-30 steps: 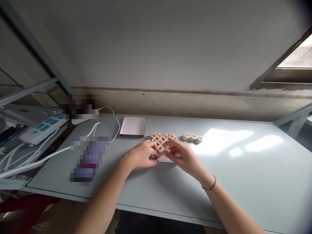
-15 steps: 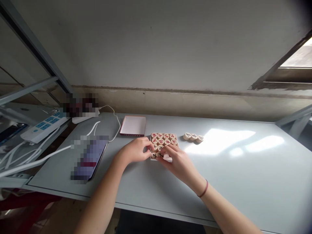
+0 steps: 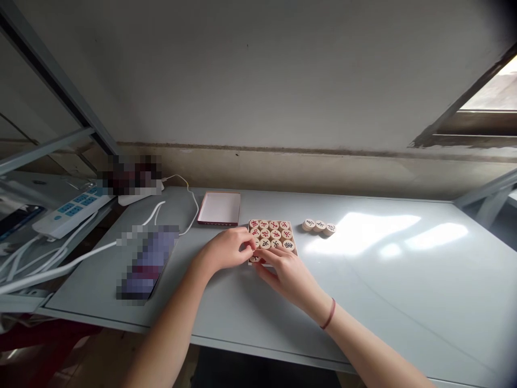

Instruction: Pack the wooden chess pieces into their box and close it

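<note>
Wooden xiangqi pieces (image 3: 276,234) lie in rows in a shallow box (image 3: 296,250), red characters in the back rows and black ones nearer me. My left hand (image 3: 232,248) is at the box's left side, thumb and forefinger curled closely together; anything between them is hidden. From the right, my right hand (image 3: 285,268) reaches over the front row, with thumb and fingers around a xiangqi piece (image 3: 254,258) at the front left corner. That hand covers much of the front row. Several more xiangqi pieces (image 3: 320,226) stand grouped on the table, right of the box.
An open box lid (image 3: 219,208) lies on the grey table (image 3: 383,302), behind my left hand. Left of it are a blurred phone (image 3: 147,264), white cables (image 3: 92,251) and a power strip (image 3: 72,209). The wall (image 3: 258,97) rises behind the table.
My right hand has shifted left along the front row, its fingertips now meeting those of my left hand. More black pieces of the third row show. The left hand has barely moved.
</note>
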Demonstrator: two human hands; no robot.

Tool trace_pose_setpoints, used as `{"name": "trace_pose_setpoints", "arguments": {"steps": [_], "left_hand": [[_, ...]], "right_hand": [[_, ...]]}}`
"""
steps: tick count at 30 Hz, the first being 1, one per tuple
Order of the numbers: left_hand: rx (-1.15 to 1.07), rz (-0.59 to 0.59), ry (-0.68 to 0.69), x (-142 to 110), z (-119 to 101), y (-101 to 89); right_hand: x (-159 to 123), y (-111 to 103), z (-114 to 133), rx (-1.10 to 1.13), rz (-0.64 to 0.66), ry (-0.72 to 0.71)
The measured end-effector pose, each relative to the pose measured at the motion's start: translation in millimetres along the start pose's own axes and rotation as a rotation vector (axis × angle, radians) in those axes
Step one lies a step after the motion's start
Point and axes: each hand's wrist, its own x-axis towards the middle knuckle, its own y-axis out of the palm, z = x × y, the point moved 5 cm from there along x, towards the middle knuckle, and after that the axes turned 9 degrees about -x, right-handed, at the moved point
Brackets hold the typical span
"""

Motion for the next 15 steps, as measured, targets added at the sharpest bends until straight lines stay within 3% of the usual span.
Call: {"name": "trace_pose_setpoints", "arguments": {"steps": [4, 7, 11, 15], "left_hand": [[0.041, -0.135, 0.177, 1.7, -13.3, -0.1], [0.049, -0.198, 0.262, 2.9, -20.4, 3.2], [0.052, -0.191, 0.285, 5.2, -21.2, 10.8], [0.055, -0.153, 0.279, 6.9, -20.5, 16.2]], "right_hand": [[0.7, -19.4, -21.1, 0.033, -0.19, 0.129], [-3.0, -40.0, -56.3, -0.14, -0.367, 0.315], [-4.5, -37.7, -98.8, -0.382, -0.217, 0.445], [-4.0, -25.2, -116.6, -0.37, -0.143, 0.446]]}}
